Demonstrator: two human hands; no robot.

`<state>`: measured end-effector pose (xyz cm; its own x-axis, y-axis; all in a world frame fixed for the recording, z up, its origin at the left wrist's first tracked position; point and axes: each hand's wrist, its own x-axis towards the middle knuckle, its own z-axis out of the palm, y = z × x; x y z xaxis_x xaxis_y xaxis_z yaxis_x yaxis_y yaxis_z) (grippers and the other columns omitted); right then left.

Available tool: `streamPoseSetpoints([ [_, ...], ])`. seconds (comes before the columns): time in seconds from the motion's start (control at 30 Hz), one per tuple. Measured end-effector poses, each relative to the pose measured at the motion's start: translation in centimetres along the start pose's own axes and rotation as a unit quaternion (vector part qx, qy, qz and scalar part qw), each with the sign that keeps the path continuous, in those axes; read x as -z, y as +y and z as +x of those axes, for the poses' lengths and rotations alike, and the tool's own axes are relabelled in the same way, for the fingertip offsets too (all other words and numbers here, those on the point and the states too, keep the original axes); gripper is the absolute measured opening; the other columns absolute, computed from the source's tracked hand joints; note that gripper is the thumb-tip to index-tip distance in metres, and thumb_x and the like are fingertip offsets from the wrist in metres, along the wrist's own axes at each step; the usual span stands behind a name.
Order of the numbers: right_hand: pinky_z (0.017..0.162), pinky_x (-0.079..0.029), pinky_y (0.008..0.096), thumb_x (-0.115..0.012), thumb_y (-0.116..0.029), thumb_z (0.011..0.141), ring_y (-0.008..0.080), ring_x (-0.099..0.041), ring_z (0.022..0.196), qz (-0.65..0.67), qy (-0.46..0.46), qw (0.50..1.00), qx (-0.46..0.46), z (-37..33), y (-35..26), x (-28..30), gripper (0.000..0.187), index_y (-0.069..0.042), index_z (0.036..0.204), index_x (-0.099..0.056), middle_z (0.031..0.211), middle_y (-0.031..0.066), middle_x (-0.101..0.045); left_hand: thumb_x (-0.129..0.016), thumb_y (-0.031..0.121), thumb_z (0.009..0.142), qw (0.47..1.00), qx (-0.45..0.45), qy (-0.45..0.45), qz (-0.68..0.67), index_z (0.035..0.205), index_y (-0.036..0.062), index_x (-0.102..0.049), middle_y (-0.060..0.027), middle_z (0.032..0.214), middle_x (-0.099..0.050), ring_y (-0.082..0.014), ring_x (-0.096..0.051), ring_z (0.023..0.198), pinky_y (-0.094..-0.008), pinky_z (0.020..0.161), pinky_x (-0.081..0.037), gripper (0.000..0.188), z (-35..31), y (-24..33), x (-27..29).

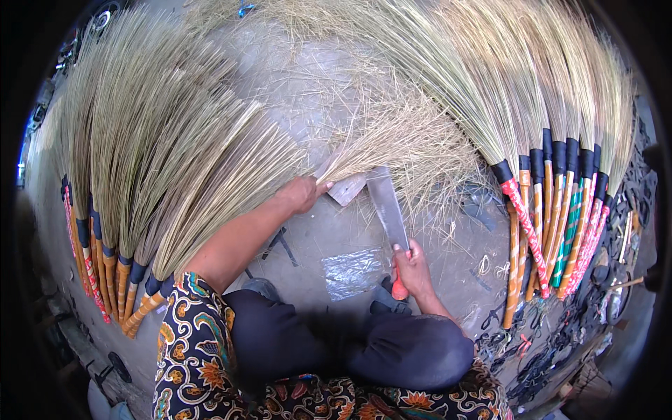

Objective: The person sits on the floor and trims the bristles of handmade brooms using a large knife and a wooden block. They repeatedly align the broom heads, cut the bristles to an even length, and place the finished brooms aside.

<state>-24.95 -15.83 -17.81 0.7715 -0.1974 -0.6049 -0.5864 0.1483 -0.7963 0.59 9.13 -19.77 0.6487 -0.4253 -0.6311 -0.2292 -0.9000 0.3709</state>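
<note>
Dark-trousered knees (420,350) lie nearest, bound brooms (168,140) on either side look done, while loose straw (406,143) between them seems unfinished, a broad knife (387,208) gripped in the right hand (414,269), the left hand (299,194) pinching the straw's narrow end beside a wooden block (347,190).

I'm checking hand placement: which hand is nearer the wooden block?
Left. The left hand is just left of the block; the right hand is farther off, to its lower right.
</note>
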Motion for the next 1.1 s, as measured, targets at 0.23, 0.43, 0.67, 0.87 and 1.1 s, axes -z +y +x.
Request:
streamPoseSetpoints([
  [0.23, 0.054, -0.049, 0.0262, -0.053, -0.015, 0.109, 0.0078, -0.06, 0.061, -0.266, 0.107, 0.928, 0.24, -0.7, -5.4, -1.3, 0.015, 0.0, 0.109, -0.056, 0.076, 0.0024, -0.062, -0.032, 0.063, 0.108, 0.999, 0.024, -0.035, 0.006, 0.12, -0.0098, -0.065, -0.0313, 0.11, -0.071, -0.046, -0.068, 0.11, -0.0521, 0.098, -0.053, 0.081, -0.5, 0.3, 0.0],
  [0.43, 0.06, -0.054, 0.0434, -0.053, -0.019, 0.108, 0.0302, -0.069, 0.066, -0.284, 0.096, 0.869, 0.394, 3.6, -6.4, -3.8, 0.018, -0.001, 0.11, -0.056, 0.074, 0.0152, -0.064, -0.036, 0.062, 0.108, 0.999, 0.042, -0.016, 0.023, 0.119, -0.0059, -0.069, -0.0289, 0.113, -0.072, -0.0434, -0.07, 0.111, -0.0509, 0.095, -0.056, 0.076, -1.3, 0.9, -0.2],
  [0.67, 0.071, -0.053, 0.0582, -0.054, -0.026, 0.107, 0.0512, -0.068, 0.078, -0.463, 0.039, 0.866, 0.185, 4.6, -6.8, -4.0, 0.024, -0.002, 0.107, -0.057, 0.084, 0.0284, -0.067, -0.042, 0.059, 0.107, 0.998, 0.03, 0.043, 0.038, 0.114, -0.0032, -0.071, -0.0264, 0.104, -0.075, -0.0418, -0.074, 0.102, -0.0508, 0.089, -0.059, 0.069, -2.2, 1.1, -1.3],
  [0.87, 0.065, -0.052, 0.0535, -0.058, -0.019, 0.105, 0.0471, -0.069, 0.077, -0.25, 0.097, 0.895, 0.356, 4.3, -7.6, -4.1, 0.017, -0.002, 0.106, -0.06, 0.081, 0.0252, -0.066, -0.045, 0.058, 0.106, 0.995, 0.024, 0.076, 0.052, 0.115, -0.0016, -0.069, -0.0243, 0.102, -0.076, -0.0414, -0.075, 0.096, -0.0508, 0.085, -0.06, 0.065, -2.0, 1.2, -1.7],
  [1.1, 0.067, -0.053, 0.0567, -0.051, -0.028, 0.108, 0.049, -0.068, 0.074, -0.478, 0.022, 0.866, 0.144, 5.2, -8.6, -4.4, 0.026, -0.003, 0.102, -0.057, 0.081, 0.0254, -0.068, -0.046, 0.06, 0.105, 0.996, 0.018, 0.077, 0.037, 0.116, -0.0032, -0.064, -0.0289, 0.098, -0.074, -0.0457, -0.074, 0.093, -0.0536, 0.081, -0.06, 0.066, -1.9, 0.8, -2.3],
])
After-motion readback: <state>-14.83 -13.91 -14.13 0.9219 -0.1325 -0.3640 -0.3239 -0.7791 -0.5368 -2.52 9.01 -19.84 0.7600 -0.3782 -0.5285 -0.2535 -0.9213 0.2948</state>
